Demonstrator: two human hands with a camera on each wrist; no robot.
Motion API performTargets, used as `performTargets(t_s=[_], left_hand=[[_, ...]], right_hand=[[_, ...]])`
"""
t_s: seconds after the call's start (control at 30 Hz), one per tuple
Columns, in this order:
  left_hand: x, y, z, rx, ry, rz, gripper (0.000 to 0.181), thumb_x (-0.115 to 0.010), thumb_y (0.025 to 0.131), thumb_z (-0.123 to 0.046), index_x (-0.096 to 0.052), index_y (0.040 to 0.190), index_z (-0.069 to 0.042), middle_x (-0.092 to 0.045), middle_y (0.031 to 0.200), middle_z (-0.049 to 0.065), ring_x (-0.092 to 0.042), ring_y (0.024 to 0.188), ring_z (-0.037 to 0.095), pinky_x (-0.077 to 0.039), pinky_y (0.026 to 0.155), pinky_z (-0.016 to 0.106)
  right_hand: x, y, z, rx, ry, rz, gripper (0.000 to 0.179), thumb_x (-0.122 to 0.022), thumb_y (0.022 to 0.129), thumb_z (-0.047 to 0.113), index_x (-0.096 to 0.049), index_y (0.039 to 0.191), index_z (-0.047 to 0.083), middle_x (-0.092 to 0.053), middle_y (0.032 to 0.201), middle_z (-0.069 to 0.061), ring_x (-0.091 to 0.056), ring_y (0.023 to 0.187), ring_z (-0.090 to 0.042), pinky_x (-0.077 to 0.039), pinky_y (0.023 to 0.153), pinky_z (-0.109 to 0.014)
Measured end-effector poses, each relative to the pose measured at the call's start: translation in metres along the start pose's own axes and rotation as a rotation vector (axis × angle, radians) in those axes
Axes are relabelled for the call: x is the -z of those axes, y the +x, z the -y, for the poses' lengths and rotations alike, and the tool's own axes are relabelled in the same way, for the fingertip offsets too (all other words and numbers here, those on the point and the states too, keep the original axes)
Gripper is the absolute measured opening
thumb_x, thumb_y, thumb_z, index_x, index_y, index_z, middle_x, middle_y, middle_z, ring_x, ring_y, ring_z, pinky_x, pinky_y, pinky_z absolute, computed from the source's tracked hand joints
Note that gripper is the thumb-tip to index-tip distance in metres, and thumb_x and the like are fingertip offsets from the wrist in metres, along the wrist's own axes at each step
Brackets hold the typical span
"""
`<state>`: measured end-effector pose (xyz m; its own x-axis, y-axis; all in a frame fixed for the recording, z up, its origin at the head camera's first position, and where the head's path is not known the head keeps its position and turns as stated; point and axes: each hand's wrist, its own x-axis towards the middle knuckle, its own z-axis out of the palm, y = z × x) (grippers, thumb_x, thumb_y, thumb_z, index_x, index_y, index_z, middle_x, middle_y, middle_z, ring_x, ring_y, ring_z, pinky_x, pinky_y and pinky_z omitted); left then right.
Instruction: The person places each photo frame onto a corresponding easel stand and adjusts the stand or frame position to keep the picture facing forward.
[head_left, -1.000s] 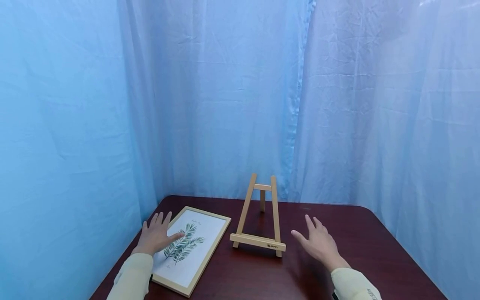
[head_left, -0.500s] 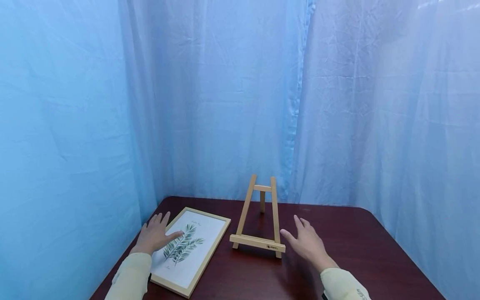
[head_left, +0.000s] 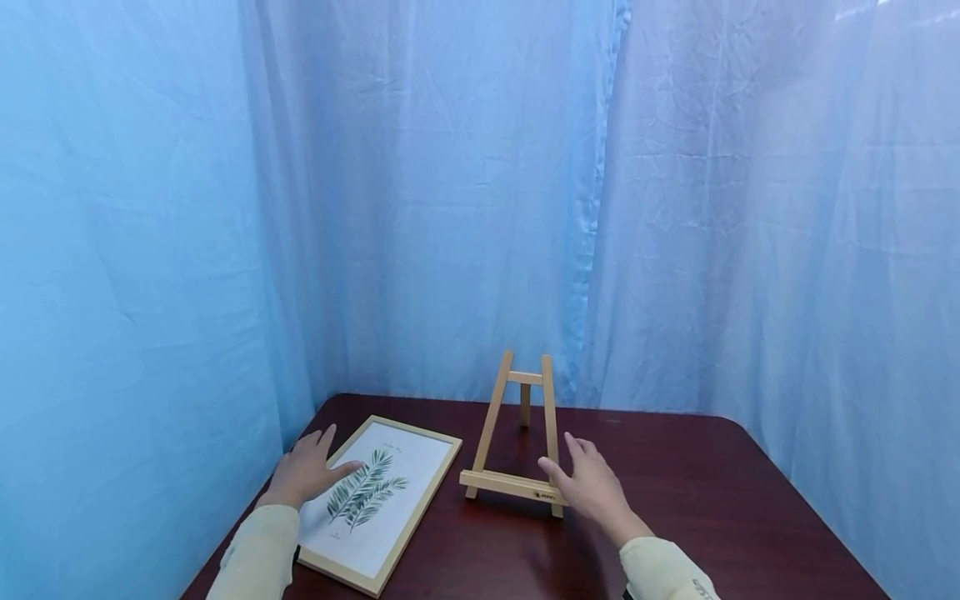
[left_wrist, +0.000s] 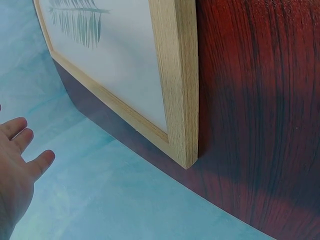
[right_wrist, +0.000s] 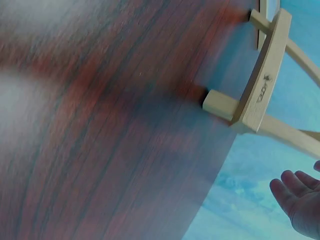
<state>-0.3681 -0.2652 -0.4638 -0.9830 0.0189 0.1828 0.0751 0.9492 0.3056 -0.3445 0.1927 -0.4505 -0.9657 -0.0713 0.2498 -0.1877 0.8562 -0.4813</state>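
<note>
A picture frame [head_left: 424, 493] with pale wood edges and a green leaf print lies flat on the left of the table. Over its left edge in the head view is my left hand [head_left: 303, 472], fingers spread and thumb reaching across the print; in the left wrist view this hand shows apart from the frame's edge. To the right stands a small wooden easel [head_left: 517, 483], upright, with a ledge across its front. My right hand [head_left: 592, 487] overlaps the easel's right leg in the head view, its fingers extended and holding nothing.
The dark red-brown table [head_left: 675, 475] has rounded far corners. Light blue curtains [head_left: 450, 208] hang behind it and along both sides. In the right wrist view the easel's ledge [right_wrist: 262, 80] bears a small dark logo.
My right hand has moved left, from beside the easel to its right leg. My left hand has shifted only slightly left. The picture frame and easel stay in place.
</note>
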Motion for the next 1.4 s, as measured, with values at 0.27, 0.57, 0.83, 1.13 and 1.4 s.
performTargets(t_s=[0.27, 0.57, 0.83, 1.13, 1.4], left_hand=[[0.000, 0.001, 0.006, 0.050, -0.067, 0.049, 0.113, -0.056, 0.084, -0.075, -0.022, 0.154, 0.006, -0.028, 0.149, 0.039, -0.028, 0.135, 0.057, -0.029, 0.103, 0.071], [0.002, -0.002, 0.013, 0.037, -0.118, 0.059, 0.111, -0.056, 0.085, -0.074, -0.024, 0.152, 0.009, -0.031, 0.147, 0.040, -0.029, 0.134, 0.057, -0.030, 0.105, 0.068], [0.002, -0.004, 0.019, 0.037, -0.146, 0.059, 0.109, -0.058, 0.086, -0.070, -0.026, 0.150, 0.011, -0.031, 0.145, 0.043, -0.031, 0.132, 0.058, -0.031, 0.105, 0.067], [0.000, -0.009, 0.034, 0.059, -0.213, 0.073, 0.107, -0.061, 0.088, -0.066, -0.025, 0.149, 0.014, -0.027, 0.146, 0.044, -0.025, 0.134, 0.060, -0.028, 0.106, 0.067], [-0.001, -0.011, 0.044, 0.107, -0.313, 0.099, 0.110, -0.063, 0.087, -0.065, -0.022, 0.148, 0.017, -0.023, 0.149, 0.041, -0.024, 0.135, 0.059, -0.027, 0.107, 0.067]], right_hand=[[-0.007, -0.003, 0.015, -0.026, 0.089, 0.002, 0.092, -0.048, 0.093, 0.069, -0.038, 0.150, -0.001, -0.042, 0.146, -0.028, -0.047, 0.128, -0.045, -0.040, 0.101, -0.062], [-0.018, -0.006, 0.031, 0.002, 0.147, -0.008, 0.086, -0.049, 0.094, 0.066, -0.044, 0.147, -0.001, -0.045, 0.143, -0.027, -0.049, 0.126, -0.045, -0.041, 0.099, -0.063], [-0.027, -0.009, 0.048, -0.009, 0.215, 0.013, 0.082, -0.052, 0.094, 0.063, -0.046, 0.146, 0.000, -0.046, 0.143, -0.027, -0.048, 0.127, -0.045, -0.040, 0.099, -0.064], [-0.047, -0.016, 0.063, -0.006, 0.292, 0.028, 0.079, -0.054, 0.095, 0.060, -0.048, 0.145, -0.001, -0.047, 0.142, -0.026, -0.049, 0.126, -0.043, -0.038, 0.098, -0.066], [-0.060, -0.020, 0.078, 0.023, 0.432, 0.058, 0.079, -0.054, 0.097, 0.057, -0.045, 0.144, -0.006, -0.049, 0.137, -0.029, -0.054, 0.120, -0.043, -0.047, 0.092, -0.057]])
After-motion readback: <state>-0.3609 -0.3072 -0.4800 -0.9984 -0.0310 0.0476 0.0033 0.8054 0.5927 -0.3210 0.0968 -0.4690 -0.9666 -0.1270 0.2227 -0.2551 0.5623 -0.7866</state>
